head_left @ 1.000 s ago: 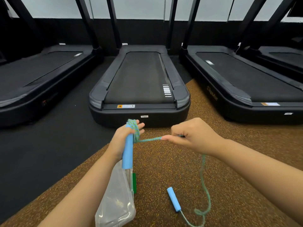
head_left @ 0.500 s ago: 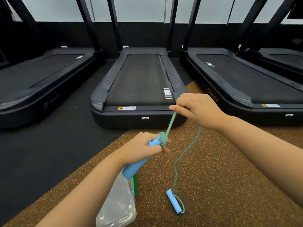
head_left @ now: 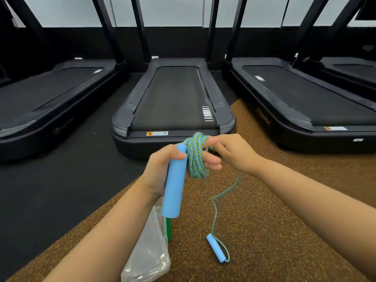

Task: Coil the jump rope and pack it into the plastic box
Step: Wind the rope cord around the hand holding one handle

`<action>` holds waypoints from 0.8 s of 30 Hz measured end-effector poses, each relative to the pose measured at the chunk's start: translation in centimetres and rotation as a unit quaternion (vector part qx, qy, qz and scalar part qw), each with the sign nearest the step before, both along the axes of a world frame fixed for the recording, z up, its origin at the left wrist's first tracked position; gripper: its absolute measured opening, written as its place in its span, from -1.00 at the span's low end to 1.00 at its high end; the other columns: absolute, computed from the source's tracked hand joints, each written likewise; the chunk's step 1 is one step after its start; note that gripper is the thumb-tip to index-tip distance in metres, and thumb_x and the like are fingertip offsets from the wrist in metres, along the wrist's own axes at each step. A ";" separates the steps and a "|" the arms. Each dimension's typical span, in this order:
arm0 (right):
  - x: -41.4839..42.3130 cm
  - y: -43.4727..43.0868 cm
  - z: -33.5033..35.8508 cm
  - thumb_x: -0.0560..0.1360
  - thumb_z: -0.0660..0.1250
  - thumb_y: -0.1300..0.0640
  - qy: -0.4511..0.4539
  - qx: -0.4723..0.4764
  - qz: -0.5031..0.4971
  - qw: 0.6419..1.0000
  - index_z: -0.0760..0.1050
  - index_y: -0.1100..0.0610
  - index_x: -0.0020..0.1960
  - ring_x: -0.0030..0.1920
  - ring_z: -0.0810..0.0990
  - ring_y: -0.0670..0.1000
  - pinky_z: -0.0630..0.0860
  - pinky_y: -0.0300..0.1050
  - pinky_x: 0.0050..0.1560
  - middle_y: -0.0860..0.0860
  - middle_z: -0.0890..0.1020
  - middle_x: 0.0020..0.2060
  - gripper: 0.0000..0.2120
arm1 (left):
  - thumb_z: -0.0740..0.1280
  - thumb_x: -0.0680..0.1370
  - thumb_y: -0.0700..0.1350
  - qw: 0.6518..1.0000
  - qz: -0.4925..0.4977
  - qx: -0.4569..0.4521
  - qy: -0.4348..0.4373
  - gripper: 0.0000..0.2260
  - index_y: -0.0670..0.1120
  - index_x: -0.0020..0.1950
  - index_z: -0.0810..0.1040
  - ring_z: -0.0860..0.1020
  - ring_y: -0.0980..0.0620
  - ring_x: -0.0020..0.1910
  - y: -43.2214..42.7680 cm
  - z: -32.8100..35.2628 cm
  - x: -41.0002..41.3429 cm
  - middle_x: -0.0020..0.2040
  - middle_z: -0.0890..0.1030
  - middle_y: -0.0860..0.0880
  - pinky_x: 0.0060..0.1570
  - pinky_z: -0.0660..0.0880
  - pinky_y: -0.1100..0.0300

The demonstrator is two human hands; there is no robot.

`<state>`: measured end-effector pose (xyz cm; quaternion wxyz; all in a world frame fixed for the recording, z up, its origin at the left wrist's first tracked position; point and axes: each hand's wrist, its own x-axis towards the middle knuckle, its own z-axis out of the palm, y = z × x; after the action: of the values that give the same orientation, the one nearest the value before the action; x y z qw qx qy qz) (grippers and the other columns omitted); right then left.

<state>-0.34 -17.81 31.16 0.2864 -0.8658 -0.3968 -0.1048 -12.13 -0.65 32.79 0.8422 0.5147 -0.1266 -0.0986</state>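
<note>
My left hand (head_left: 160, 169) grips one light blue foam handle (head_left: 174, 184) of the jump rope, held nearly upright. Several turns of the green-and-blue braided rope (head_left: 196, 156) are wound around that hand's fingers beside the handle. My right hand (head_left: 232, 152) pinches the rope at the top of the coil. From there a loose strand (head_left: 221, 195) hangs down to the second blue handle (head_left: 215, 251), which lies on the floor. The clear plastic box (head_left: 149, 255) lies on the floor under my left forearm, with a green clasp (head_left: 168, 228) at its edge.
The floor is brown speckled rubber (head_left: 274, 220) on the right and black matting (head_left: 50, 190) on the left. Three black treadmills (head_left: 175, 102) stand side by side just ahead, the middle one's rear edge close behind my hands.
The handle in my left hand has swung from slanted to nearly upright. My right hand came down from above to the coil, adding a turn. The floor handle was dragged slightly by the shortening rope.
</note>
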 end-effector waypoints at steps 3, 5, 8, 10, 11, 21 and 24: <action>-0.1 0.5 -1.3 0.50 -0.04 -0.29 0.042 0.009 0.009 0.999 0.54 0.19 -0.22 -0.26 0.56 0.15 0.49 0.10 -0.18 0.15 0.63 -0.32 -0.38 | 0.16 0.40 -0.18 0.991 -0.040 -0.114 -0.058 -0.52 -0.44 0.24 0.38 0.60 -0.27 -0.02 -1.1 1.7 -0.8 0.09 0.52 -0.41 -0.03 0.57 0.04; -0.6 0.6 -1.9 0.49 -0.05 -0.27 0.051 0.016 0.004 0.999 0.53 0.16 -0.27 -0.31 0.54 0.07 0.49 0.03 -0.22 0.12 0.62 -0.36 -0.40 | 0.17 0.43 -0.23 0.990 -0.030 -0.125 -0.057 -0.51 -0.41 0.33 0.37 0.54 -0.31 0.19 -0.5 1.9 -0.7 0.23 0.50 -0.40 0.07 0.55 0.05; -2.4 0.5 -2.4 0.56 0.03 -0.18 0.069 0.039 0.001 0.997 0.21 0.04 -0.45 -0.45 0.24 -0.09 0.21 -0.08 -0.39 -0.05 0.32 -0.53 -0.52 | 0.36 0.26 -0.08 0.992 -0.026 -0.117 -0.031 -0.36 -0.18 0.35 0.45 0.53 -0.18 0.26 -0.1 0.7 0.5 0.31 0.53 -0.20 0.00 0.55 0.18; -3.2 0.5 -2.9 0.61 0.07 -0.09 0.077 0.029 0.006 0.997 0.16 0.01 -0.44 -0.47 0.19 -0.10 0.15 -0.10 -0.39 -0.08 0.25 -0.53 -0.54 | 0.37 0.25 -0.07 0.991 -0.020 -0.124 -0.038 -0.29 -0.19 0.39 0.37 0.47 -0.21 0.33 0.0 0.9 0.8 0.36 0.48 -0.20 0.12 0.48 0.14; -3.5 0.4 -3.2 0.61 0.07 -0.06 0.081 0.024 0.003 0.996 0.15 0.01 -0.44 -0.47 0.20 -0.10 0.15 -0.10 -0.39 -0.08 0.24 -0.54 -0.55 | 0.38 0.24 -0.07 0.990 -0.009 -0.134 -0.032 -0.27 -0.21 0.40 0.35 0.46 -0.23 0.33 0.1 0.9 1.0 0.37 0.47 -0.22 0.22 0.44 0.08; -6.0 -0.5 -5.5 0.62 0.05 -0.07 0.098 0.026 -0.012 0.995 0.16 0.05 -0.42 -0.46 0.24 -0.07 0.24 -0.04 -0.35 -0.06 0.26 -0.53 -0.54 | 0.35 0.26 -0.08 0.983 0.032 -0.178 -0.032 -0.21 -0.28 0.45 0.23 0.44 -0.26 0.34 0.3 0.9 1.8 0.40 0.41 -0.27 0.36 0.33 -0.06; -6.7 -1.0 -6.3 0.61 0.04 -0.11 0.111 0.031 -0.010 0.993 0.17 0.04 -0.42 -0.47 0.24 -0.09 0.23 -0.09 -0.36 -0.07 0.27 -0.52 -0.55 | 0.35 0.26 -0.08 0.982 0.047 -0.183 -0.031 -0.20 -0.29 0.45 0.22 0.45 -0.26 0.33 0.4 0.8 2.0 0.39 0.42 -0.28 0.34 0.37 -0.05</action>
<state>-7.04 -18.77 24.87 0.3540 -0.8667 -0.3508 -0.0227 -10.12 -0.28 33.54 0.9214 0.3603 -0.1443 -0.0181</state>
